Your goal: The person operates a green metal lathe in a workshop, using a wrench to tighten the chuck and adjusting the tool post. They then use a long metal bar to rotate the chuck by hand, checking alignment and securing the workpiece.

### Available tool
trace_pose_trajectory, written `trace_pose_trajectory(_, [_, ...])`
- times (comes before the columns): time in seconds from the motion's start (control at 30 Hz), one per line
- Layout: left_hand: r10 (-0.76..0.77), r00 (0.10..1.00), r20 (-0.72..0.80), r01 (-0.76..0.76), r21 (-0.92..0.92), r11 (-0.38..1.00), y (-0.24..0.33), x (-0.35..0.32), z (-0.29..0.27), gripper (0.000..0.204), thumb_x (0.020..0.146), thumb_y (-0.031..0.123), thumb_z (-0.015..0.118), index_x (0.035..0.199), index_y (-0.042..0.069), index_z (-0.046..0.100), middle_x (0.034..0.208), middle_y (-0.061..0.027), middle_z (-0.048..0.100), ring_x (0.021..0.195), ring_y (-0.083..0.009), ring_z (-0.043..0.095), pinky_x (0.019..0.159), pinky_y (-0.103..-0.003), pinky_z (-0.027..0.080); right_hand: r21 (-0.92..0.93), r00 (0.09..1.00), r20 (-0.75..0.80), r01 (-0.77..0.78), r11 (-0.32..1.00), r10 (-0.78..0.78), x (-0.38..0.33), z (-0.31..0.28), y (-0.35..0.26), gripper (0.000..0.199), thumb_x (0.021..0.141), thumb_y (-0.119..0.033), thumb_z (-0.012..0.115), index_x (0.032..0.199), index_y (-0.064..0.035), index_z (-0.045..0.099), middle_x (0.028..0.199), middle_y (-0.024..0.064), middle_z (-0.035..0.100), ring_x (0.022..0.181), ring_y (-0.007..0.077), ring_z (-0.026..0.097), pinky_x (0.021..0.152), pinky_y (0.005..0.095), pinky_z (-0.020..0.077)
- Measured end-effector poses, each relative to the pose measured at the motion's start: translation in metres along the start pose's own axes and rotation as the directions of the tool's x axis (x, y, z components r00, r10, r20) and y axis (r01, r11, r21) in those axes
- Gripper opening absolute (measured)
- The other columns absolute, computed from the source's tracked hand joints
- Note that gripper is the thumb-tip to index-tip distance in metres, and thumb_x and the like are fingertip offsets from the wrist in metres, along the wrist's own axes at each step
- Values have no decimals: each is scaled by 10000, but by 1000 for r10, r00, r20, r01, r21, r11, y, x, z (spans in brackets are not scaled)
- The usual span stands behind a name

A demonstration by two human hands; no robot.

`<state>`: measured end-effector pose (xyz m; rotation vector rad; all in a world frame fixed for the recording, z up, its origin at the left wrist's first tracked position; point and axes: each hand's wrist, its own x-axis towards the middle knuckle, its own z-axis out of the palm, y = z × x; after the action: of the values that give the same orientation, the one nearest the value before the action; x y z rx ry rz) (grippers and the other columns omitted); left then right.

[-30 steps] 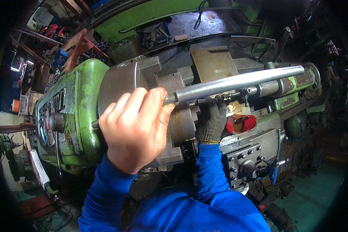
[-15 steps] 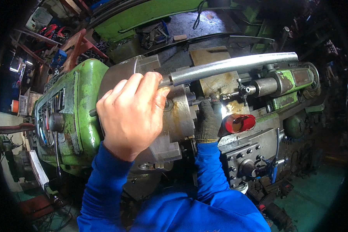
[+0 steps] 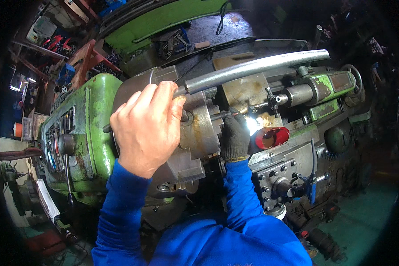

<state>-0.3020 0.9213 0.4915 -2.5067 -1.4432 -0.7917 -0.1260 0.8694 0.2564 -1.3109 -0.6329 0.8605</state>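
My bare left hand (image 3: pixel 147 126) is closed around the bar of a T-handled chuck key, over the large steel lathe chuck (image 3: pixel 193 137). One end of the bar (image 3: pixel 107 128) shows left of my fist. Over its other end fits a long silver pipe (image 3: pixel 257 68), reaching far to the right. The fist hides the key's middle. My right hand (image 3: pixel 236 136), in a dark knit glove, has its fingers closed at a slim dark rod (image 3: pixel 221 115) that sticks out from the chuck jaws. The glove covers the rod's far end.
The green headstock (image 3: pixel 104 137) stands left, with small tools on top. To the right is the tailstock (image 3: pixel 328 86). A red cup-like container (image 3: pixel 272 137) lies beside my glove. Nearer, the bolted tool post (image 3: pixel 281 186) carries a blue-handled lever (image 3: pixel 313 186).
The whole view has shifted slightly. The pipe's far end has moved a little left and away from me. Both hands keep their holds.
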Motion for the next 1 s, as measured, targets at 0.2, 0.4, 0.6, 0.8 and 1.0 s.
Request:
trace_pose_trajectory(0.2, [4,1000,-18,-4,-4,1000,0,-1,1,186,941,256,745,1051,110,713,907,-65,698,785,-307,689,675,-435,537,21,989,-16,-144,989,145,3,4,-9,351,958,-152,725,1272,5,709,1238,109,706,963,184,700,805,301,591])
trace_pose_trajectory(0.4, [-43,998,42,44,-38,998,4,-1,-5,198,990,212,689,1098,46,704,978,-149,734,895,-389,714,742,-459,550,-596,863,253,495,632,-437,6,-11,16,362,868,-41,707,1226,-69,753,1346,186,683,1219,336,681,1003,402,572])
trace_pose_trajectory(0.6, [-41,999,32,42,-36,998,3,-2,-4,198,992,217,685,1096,49,702,976,-147,735,896,-388,713,742,-457,548,-309,967,89,253,917,-237,7,-7,24,342,893,-72,755,1234,-65,752,1304,146,705,1189,274,687,990,375,568])
trace_pose_trajectory(0.8, [-39,999,35,40,-26,999,4,-2,-4,204,998,227,682,1097,50,700,979,-150,735,899,-391,712,745,-461,549,85,1000,-7,-3,996,3,4,3,11,306,952,-153,774,1231,-31,751,1190,54,723,995,131,666,823,296,571])
trace_pose_trajectory(1.0, [-66,996,59,73,-115,991,2,-5,-8,255,1024,293,657,1090,52,708,962,-143,724,874,-375,697,751,-446,517,-387,953,160,301,872,-258,5,-12,14,333,905,-89,771,1229,-20,748,1235,117,711,956,186,694,789,320,581])
